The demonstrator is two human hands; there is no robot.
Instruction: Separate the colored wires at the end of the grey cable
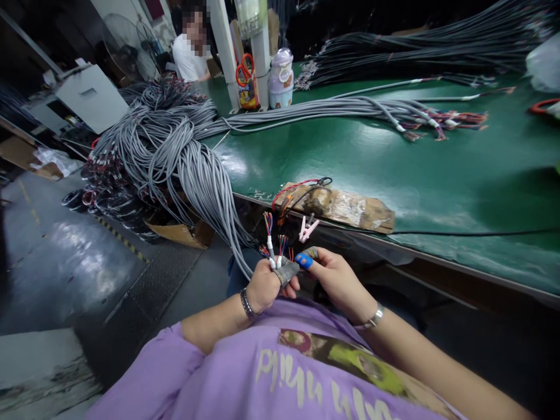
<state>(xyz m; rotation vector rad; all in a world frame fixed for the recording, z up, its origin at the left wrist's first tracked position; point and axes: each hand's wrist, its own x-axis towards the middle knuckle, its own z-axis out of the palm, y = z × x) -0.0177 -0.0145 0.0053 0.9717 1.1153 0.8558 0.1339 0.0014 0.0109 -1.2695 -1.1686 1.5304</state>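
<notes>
Left grip clasps cables at the frame's lower centre; I cannot tell whether my right grip holds anything.

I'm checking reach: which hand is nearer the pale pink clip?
Right. In the picture, the right hand is just below the pale pink clip, slightly rightward; the left hand is farther, below and leftward.

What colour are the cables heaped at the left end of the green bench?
The cables are grey, best seen in the head view.
</notes>
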